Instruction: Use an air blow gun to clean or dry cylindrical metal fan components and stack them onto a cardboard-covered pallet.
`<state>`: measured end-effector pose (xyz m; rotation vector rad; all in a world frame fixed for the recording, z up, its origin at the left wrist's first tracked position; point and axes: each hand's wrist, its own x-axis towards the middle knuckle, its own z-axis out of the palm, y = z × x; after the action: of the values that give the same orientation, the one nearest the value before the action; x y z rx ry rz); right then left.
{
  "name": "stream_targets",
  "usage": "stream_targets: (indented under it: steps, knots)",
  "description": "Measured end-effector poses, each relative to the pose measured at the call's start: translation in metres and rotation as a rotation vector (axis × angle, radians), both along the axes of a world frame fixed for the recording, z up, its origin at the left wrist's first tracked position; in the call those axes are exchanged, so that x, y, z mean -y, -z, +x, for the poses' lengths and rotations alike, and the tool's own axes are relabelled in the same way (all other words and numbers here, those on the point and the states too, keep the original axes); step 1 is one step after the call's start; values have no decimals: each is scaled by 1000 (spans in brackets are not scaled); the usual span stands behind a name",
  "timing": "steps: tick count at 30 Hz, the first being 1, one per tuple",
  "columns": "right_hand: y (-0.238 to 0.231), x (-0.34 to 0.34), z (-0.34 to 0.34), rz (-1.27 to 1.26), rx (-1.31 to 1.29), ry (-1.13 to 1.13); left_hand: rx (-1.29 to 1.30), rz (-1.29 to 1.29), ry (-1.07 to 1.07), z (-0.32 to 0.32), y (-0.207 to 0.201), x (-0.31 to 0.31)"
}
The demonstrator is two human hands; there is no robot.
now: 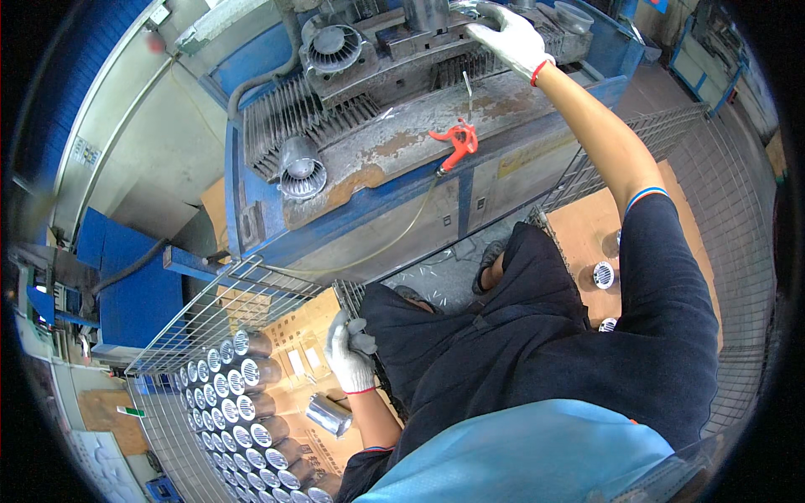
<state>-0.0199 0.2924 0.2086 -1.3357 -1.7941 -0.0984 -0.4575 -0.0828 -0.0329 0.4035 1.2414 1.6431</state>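
My right hand [513, 44], in a white glove, reaches to the machine fixture at the top. Its fingers and thumb curve around something shiny, mostly hidden at the picture's edge. Just left of it stands a metal cylinder [426, 15]. My left hand [349, 359], gloved with grey fingertips, hangs beside my thigh at the wire basket [201, 306], fingers loosely bent, thumb apart, nothing visible in it. Close below it a shiny metal cylinder [329, 416] lies on its side on cardboard [306, 335]. Several rows of cylinders with slotted ends [250, 370] fill the basket's left part.
On the machine bench [394, 147] are a red air blow gun [459, 144] with a hose, a finned cylinder housing [302, 168] and a round finned part [334, 48]. A clear bowl [573, 17] sits at the back right. Another wire basket [729, 210] on my right holds several cylinders [602, 275].
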Motion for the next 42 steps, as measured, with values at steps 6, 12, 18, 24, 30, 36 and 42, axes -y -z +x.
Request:
stream_targets:
  steps: [6,12,18,24,30,36,42]
  knots:
    - [-10,-4,-14,-46,-171,-142,0,-6,13,-6,8,3]
    - [-10,-3,-20,-84,-268,-105,-10,8,22,-7,7,3]
    - [-12,-4,-23,-69,-247,-76,15,9,21,-6,7,4]
    - [-15,-3,-25,-105,-200,-50,22,-4,13,-5,4,4]
    - [-19,1,-28,-95,-137,51,35,1,8,-7,3,4]
    - [-13,-17,-24,-41,-116,134,12,16,21,-6,2,1]
    - [-42,-33,-60,-211,-175,173,-8,-16,12,-2,-3,6]
